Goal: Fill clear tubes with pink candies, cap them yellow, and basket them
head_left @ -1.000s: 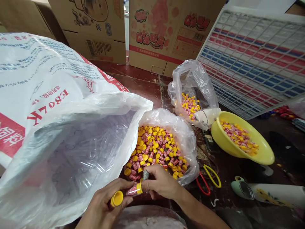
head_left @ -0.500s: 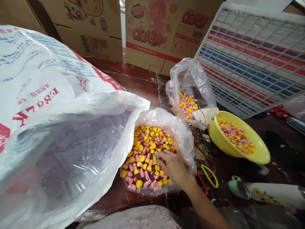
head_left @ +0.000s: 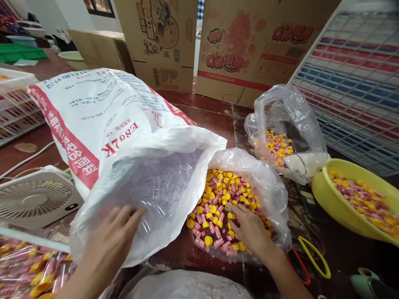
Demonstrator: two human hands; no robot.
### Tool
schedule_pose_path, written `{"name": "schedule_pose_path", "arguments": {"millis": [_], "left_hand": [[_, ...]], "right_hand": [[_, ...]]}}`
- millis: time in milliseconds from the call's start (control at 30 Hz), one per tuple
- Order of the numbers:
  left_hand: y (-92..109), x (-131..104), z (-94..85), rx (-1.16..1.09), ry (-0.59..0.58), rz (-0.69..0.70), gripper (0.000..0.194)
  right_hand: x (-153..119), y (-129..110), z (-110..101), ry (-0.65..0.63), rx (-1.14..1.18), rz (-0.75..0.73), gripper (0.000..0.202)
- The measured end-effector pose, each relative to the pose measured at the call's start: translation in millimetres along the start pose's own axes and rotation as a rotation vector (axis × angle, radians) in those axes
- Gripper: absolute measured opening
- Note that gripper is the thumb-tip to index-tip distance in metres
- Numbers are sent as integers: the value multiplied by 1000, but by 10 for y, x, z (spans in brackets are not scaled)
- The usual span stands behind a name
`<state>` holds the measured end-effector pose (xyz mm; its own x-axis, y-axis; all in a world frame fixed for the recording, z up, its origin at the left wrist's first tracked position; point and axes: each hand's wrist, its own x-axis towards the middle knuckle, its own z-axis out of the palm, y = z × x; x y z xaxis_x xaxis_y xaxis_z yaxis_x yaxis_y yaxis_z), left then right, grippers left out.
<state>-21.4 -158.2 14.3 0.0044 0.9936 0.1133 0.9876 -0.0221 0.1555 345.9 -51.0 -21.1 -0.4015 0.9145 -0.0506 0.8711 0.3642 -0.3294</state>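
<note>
My left hand (head_left: 116, 232) is at the mouth of a large white printed sack (head_left: 93, 108), slightly blurred, its fingers stretched over the opening and nothing seen in them. Clear plastic tubes (head_left: 156, 191) fill the inside of the sack. To the right, my right hand (head_left: 252, 226) reaches down into an opened clear plastic bag (head_left: 264, 178), thumb and fingers apart. Small yellow caps (head_left: 208, 241) and red-and-white wrapped pieces (head_left: 199, 232) lie loose around its fingertips. Something greyish shows at one fingertip; I cannot tell what it is.
A yellow bowl (head_left: 321, 187) and another plastic bag (head_left: 289, 112) hold similar pieces at the right. Yellow-and-red-handled scissors (head_left: 314, 257) lie nearby. At left are a white fan (head_left: 34, 203) and a container of filled tubes (head_left: 34, 265). Cardboard boxes (head_left: 224, 45) and a white wire rack (head_left: 349, 74) stand behind.
The view has swung left, so things sit further right in it. My left hand has come into view at the sack's mouth. My right hand stays among the caps and wrapped pieces.
</note>
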Motion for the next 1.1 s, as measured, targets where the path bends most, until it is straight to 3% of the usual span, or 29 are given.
{"name": "schedule_pose_path", "arguments": {"millis": [100,200,267,333,467,567,667,800,967,1100], "left_hand": [[143,316,137,135,-94,33,50],[176,397,176,83,-53,12,37],[205,321,131,-141,22,-48,25],[289,204,56,-511,32,-136,25],[602,28,-48,-1223,-231,-331,28],[802,-4,-42,-1456,-399,-442,31],[894,2,5,-1450,-555,-308,31],[952,5,75,-1426,-616,-210,28],[1056,17,144,-1275,-531,-118,22],[1062,-83,297,-1122,-468,3,23]], "right_hand": [[-84,67,-121,24,329,23,10],[-188,25,-242,-4,757,94,12],[-231,-78,-301,2,998,127,16],[-234,-218,-333,-10,1182,134,19],[-156,-503,-314,-274,1446,103,25],[-95,-654,-255,-419,1535,109,32],[-74,-729,-193,-504,1560,127,37],[-77,-728,-115,-621,1515,230,49],[-92,-676,14,-601,1335,274,43],[-170,-664,140,-617,1296,272,43]]}}
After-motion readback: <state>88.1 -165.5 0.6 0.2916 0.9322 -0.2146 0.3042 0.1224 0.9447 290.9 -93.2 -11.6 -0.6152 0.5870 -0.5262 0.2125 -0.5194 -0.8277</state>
